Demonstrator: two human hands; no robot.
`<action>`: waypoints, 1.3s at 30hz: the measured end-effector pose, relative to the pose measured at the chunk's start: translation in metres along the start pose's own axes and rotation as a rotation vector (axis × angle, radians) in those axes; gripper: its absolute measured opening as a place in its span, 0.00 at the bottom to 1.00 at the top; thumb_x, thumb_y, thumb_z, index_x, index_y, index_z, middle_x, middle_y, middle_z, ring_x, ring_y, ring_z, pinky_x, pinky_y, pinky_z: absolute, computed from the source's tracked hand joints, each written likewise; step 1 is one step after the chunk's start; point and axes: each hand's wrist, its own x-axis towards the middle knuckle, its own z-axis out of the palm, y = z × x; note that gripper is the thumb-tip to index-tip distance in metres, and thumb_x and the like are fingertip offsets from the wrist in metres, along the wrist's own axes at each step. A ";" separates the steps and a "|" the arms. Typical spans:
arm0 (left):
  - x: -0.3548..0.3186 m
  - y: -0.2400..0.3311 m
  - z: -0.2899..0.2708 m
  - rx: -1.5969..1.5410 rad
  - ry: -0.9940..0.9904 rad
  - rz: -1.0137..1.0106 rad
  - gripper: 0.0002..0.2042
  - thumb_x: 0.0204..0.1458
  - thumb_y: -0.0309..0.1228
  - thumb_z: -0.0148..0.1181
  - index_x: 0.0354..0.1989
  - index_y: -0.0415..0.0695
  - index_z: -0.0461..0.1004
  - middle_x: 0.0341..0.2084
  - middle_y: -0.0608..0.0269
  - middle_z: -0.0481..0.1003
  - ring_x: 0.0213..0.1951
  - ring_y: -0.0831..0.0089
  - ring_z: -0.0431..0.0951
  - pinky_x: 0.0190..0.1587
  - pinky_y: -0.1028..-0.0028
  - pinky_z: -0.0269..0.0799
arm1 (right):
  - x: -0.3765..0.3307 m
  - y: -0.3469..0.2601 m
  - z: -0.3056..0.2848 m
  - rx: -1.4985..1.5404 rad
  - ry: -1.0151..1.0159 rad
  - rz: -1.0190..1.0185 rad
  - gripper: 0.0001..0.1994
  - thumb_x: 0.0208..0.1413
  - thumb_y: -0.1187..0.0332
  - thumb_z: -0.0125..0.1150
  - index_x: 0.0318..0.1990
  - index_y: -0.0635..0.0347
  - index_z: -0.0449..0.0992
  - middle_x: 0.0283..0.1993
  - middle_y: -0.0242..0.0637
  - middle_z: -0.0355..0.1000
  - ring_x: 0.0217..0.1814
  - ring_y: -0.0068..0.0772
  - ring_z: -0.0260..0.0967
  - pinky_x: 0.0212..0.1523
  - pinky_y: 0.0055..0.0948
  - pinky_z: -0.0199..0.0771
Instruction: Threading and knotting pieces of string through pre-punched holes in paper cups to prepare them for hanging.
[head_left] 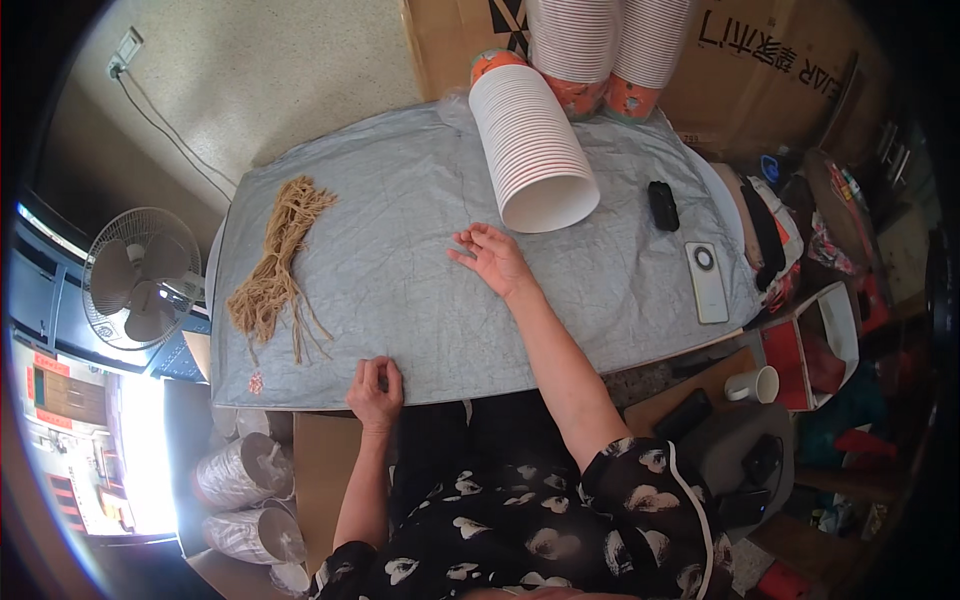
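Twine (272,262) is being supported on the left of the table (430,310). Near the front edge, the left hand (375,393) is being held with fingers curled together; whether anything is being pinched cannot be told. The right hand (497,264) is being held with fingers loosely bent, slightly parted, near the lying cup stack's (530,140) mouth. Farther right, a phone (709,290) is being supported.
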 end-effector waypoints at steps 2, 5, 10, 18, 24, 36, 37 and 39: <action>0.000 0.004 0.001 -0.001 0.005 -0.006 0.03 0.53 0.26 0.64 0.32 0.48 0.76 0.22 0.65 0.72 0.19 0.67 0.75 0.21 0.68 0.69 | -0.001 -0.003 -0.001 0.001 -0.024 0.005 0.06 0.62 0.76 0.58 0.45 0.61 0.75 0.45 0.41 0.76 0.58 0.41 0.72 0.65 0.59 0.69; -0.004 0.005 -0.003 -0.029 -0.073 -0.090 0.02 0.55 0.28 0.63 0.33 0.47 0.76 0.26 0.61 0.74 0.26 0.57 0.77 0.26 0.62 0.70 | -0.003 -0.004 -0.001 -0.012 -0.013 -0.003 0.06 0.62 0.76 0.58 0.45 0.61 0.75 0.45 0.40 0.76 0.58 0.41 0.72 0.65 0.58 0.70; -0.004 -0.002 0.000 0.011 -0.035 -0.014 0.03 0.52 0.27 0.65 0.31 0.49 0.76 0.23 0.66 0.72 0.21 0.67 0.76 0.21 0.66 0.69 | -0.004 -0.004 0.000 -0.038 0.015 0.007 0.05 0.62 0.75 0.58 0.44 0.60 0.75 0.45 0.39 0.76 0.58 0.39 0.72 0.66 0.58 0.69; 0.003 -0.003 -0.007 0.021 -0.032 -0.027 0.03 0.53 0.27 0.64 0.32 0.49 0.76 0.24 0.65 0.72 0.23 0.63 0.77 0.23 0.64 0.69 | -0.004 -0.001 0.006 -0.065 -0.015 0.011 0.05 0.63 0.75 0.58 0.44 0.59 0.76 0.44 0.38 0.76 0.58 0.38 0.72 0.66 0.54 0.70; 0.002 0.003 -0.007 0.001 -0.085 -0.052 0.03 0.54 0.28 0.63 0.32 0.49 0.75 0.23 0.65 0.72 0.22 0.63 0.77 0.24 0.64 0.69 | -0.016 -0.001 0.003 -0.051 0.007 -0.020 0.05 0.63 0.75 0.58 0.45 0.60 0.76 0.44 0.37 0.76 0.58 0.37 0.72 0.65 0.51 0.70; 0.113 0.079 0.039 -0.716 -0.291 -0.098 0.05 0.55 0.24 0.67 0.38 0.39 0.78 0.30 0.56 0.79 0.30 0.69 0.81 0.32 0.72 0.77 | -0.072 -0.110 0.023 -1.155 0.840 -1.020 0.09 0.57 0.75 0.65 0.45 0.61 0.75 0.39 0.32 0.72 0.39 0.26 0.70 0.42 0.27 0.73; 0.129 0.094 0.049 -0.754 -0.263 -0.034 0.05 0.55 0.23 0.66 0.38 0.39 0.78 0.31 0.56 0.79 0.30 0.68 0.81 0.32 0.72 0.78 | -0.071 -0.124 0.028 -1.247 0.896 -1.070 0.10 0.57 0.75 0.65 0.45 0.61 0.75 0.41 0.33 0.71 0.41 0.28 0.71 0.44 0.28 0.73; 0.156 0.119 0.076 -0.808 -0.204 0.049 0.05 0.54 0.21 0.66 0.38 0.39 0.77 0.31 0.57 0.78 0.30 0.66 0.80 0.31 0.70 0.78 | -0.068 -0.139 0.034 -1.368 0.862 -1.022 0.10 0.56 0.75 0.66 0.44 0.61 0.74 0.42 0.35 0.72 0.42 0.29 0.72 0.44 0.29 0.74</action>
